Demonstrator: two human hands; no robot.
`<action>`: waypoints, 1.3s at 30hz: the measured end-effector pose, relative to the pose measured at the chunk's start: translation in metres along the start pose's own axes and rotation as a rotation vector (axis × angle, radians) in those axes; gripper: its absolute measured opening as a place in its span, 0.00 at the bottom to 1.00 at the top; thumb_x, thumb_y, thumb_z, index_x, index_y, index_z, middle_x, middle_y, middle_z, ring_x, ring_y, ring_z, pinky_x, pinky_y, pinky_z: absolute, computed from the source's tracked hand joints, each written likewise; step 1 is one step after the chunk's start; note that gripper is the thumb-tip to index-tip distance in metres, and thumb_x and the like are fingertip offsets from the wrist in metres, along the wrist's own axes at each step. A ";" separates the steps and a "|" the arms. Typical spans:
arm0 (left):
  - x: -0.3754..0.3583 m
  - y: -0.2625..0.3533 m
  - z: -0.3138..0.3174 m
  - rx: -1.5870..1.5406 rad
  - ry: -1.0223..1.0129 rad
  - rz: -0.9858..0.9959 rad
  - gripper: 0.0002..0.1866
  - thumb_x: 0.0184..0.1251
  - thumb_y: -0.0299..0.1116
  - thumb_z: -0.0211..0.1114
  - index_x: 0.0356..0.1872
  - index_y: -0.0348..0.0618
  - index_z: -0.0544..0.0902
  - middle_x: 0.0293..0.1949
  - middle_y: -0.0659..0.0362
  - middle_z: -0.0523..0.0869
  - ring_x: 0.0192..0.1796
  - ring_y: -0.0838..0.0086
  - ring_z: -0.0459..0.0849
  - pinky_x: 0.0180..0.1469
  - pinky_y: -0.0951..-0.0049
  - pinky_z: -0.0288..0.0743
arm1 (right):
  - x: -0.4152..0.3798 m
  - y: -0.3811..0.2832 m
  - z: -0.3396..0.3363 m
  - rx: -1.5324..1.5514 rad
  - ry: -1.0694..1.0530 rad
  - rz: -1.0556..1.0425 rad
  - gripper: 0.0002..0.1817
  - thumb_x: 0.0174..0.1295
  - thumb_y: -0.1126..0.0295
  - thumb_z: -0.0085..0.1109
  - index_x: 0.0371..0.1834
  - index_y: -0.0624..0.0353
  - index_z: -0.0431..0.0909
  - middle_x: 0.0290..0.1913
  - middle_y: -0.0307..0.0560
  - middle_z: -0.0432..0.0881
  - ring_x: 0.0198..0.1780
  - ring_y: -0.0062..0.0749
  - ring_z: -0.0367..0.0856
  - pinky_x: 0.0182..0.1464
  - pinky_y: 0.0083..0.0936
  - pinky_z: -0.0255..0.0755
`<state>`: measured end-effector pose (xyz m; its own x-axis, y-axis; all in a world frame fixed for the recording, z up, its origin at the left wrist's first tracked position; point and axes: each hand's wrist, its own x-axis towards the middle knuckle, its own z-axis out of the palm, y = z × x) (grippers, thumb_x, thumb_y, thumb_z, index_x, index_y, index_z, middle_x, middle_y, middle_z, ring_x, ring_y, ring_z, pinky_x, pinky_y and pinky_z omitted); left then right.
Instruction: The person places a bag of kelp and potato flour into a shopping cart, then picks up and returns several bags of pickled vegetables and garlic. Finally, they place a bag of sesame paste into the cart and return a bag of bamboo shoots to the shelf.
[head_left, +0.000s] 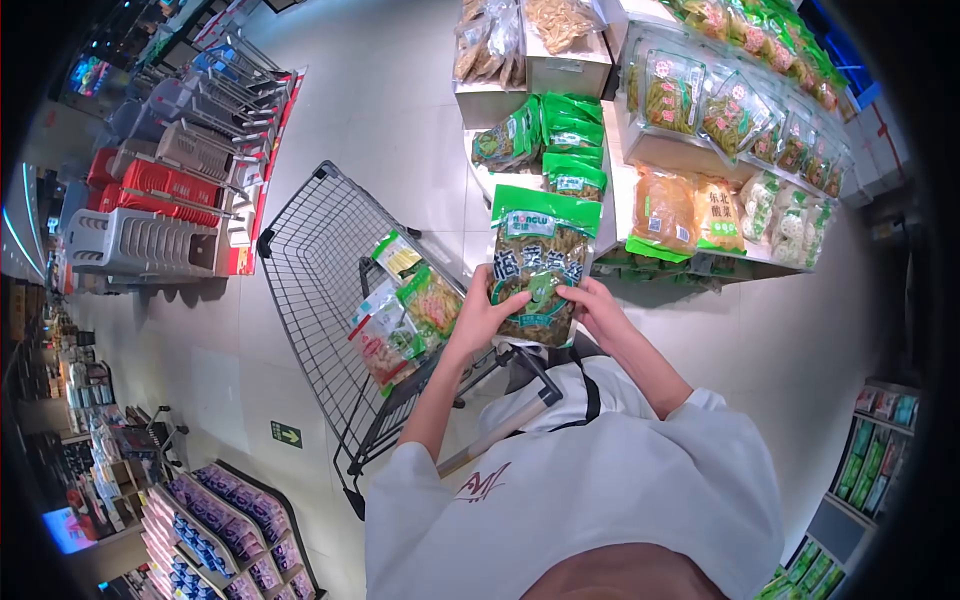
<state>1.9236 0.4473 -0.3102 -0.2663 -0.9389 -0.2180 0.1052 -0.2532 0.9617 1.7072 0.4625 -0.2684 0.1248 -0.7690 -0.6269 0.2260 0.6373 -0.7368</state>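
Both of my hands hold up one food bag [545,250], green along the top with a clear front and dark shredded food inside. My left hand [490,310] pinches its left edge, thumb across the front. On the right edge, my right hand [593,305] grips it the same way, thumb pressed to the front. Behind it, more bags of the same green kind [573,140] stand on the display. To the left is a wire shopping cart [310,240], with several packaged foods [410,310] lying in it.
A stepped display holds orange bags [663,210], white bags [790,215] and clear packs of greens [675,95]. Red and grey shopping baskets or carts [170,195] are stacked at the left. Shelves of purple packs [235,510] stand at lower left. A green arrow sign [286,434] marks the floor.
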 end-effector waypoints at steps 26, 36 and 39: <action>0.441 0.000 -0.112 0.785 -0.232 0.013 0.28 0.55 0.42 0.78 0.54 0.39 0.81 0.40 0.51 0.88 0.51 0.58 0.86 0.59 0.64 0.76 | 0.366 -0.040 0.001 0.529 0.112 -0.061 0.18 0.67 0.71 0.65 0.56 0.66 0.73 0.54 0.50 0.81 0.57 0.38 0.83 0.63 0.40 0.77; 0.439 -0.185 -0.083 0.463 0.219 -0.158 0.37 0.70 0.40 0.64 0.78 0.53 0.60 0.76 0.35 0.55 0.77 0.44 0.57 0.76 0.55 0.55 | 0.487 -0.016 0.020 0.602 0.521 -0.160 0.21 0.69 0.75 0.60 0.64 0.63 0.71 0.57 0.46 0.81 0.54 0.30 0.80 0.57 0.27 0.74; 0.438 -0.176 -0.070 0.450 0.194 -0.275 0.37 0.71 0.40 0.62 0.79 0.56 0.58 0.77 0.34 0.51 0.79 0.43 0.52 0.78 0.57 0.53 | 0.519 0.008 0.007 0.491 0.448 -0.105 0.20 0.72 0.73 0.58 0.64 0.65 0.70 0.59 0.48 0.80 0.56 0.32 0.79 0.58 0.31 0.73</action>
<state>1.8559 0.0645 -0.5870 -0.0411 -0.8889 -0.4562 -0.3736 -0.4098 0.8321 1.7808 0.0682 -0.5974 -0.3111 -0.6634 -0.6805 0.6415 0.3817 -0.6654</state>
